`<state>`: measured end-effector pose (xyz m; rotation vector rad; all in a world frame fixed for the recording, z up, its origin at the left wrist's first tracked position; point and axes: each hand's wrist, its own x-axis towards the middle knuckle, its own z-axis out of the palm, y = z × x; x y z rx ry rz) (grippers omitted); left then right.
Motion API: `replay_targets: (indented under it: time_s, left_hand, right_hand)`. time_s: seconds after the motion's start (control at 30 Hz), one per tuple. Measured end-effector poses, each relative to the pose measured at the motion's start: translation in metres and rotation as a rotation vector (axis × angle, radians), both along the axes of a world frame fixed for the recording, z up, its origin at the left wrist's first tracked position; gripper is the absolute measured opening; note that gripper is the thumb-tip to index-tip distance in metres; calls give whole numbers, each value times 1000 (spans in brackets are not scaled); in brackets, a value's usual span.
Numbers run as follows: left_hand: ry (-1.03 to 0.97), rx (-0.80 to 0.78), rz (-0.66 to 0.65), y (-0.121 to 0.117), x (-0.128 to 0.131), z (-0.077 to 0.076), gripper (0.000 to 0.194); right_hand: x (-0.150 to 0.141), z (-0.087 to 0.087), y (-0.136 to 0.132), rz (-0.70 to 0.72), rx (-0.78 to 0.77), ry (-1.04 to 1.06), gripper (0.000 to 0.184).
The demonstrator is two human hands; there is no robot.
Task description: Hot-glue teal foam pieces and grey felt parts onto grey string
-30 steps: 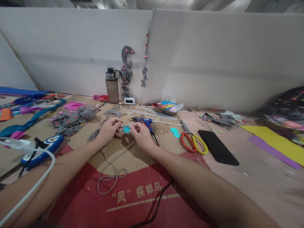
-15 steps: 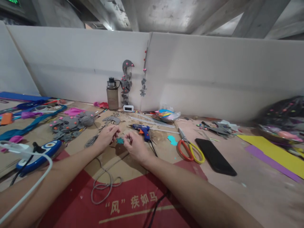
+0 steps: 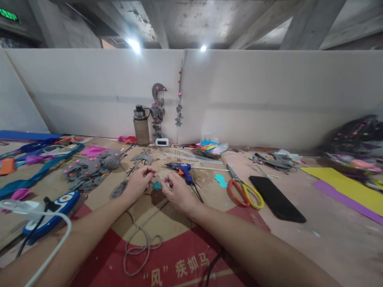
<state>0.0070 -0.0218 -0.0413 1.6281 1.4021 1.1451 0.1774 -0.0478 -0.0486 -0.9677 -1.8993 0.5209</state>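
Both hands are close together over the cardboard. My left hand (image 3: pixel 140 185) has its thumb and fingertips pinched together; what lies in them is too small to make out. My right hand (image 3: pixel 179 195) is also closed in a pinch. A grey cord (image 3: pixel 145 227) runs up from a loose loop to the underside of my right hand, and the fingers appear closed on it. Between the hands shows a small teal cut-out (image 3: pixel 156 185) with a jagged edge; whether it hangs or lies on the board I cannot tell. Just behind my right hand rests a blue glue gun (image 3: pixel 186 172).
Right of my hands lie scissors (image 3: pixel 243 191), a black phone (image 3: pixel 277 198) and a turquoise scrap (image 3: pixel 220 180). Grey felt pieces (image 3: pixel 86 169) and a coil of cord (image 3: pixel 119 189) are on the left. A bottle (image 3: pixel 141 129) stands by the white partition (image 3: pixel 254 99).
The view has tilted up slightly, so everything sits lower in the picture. Both hands stay close together in a pinch, with the teal cut-out moving slightly along with them.
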Motion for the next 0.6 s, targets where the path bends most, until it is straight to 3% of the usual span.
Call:
replay_targets:
  time_s: [0.6]
  left_hand:
    - [1, -17, -8, -5, 6, 5, 18]
  right_hand:
    - [7, -1, -1, -17, -45, 2, 9]
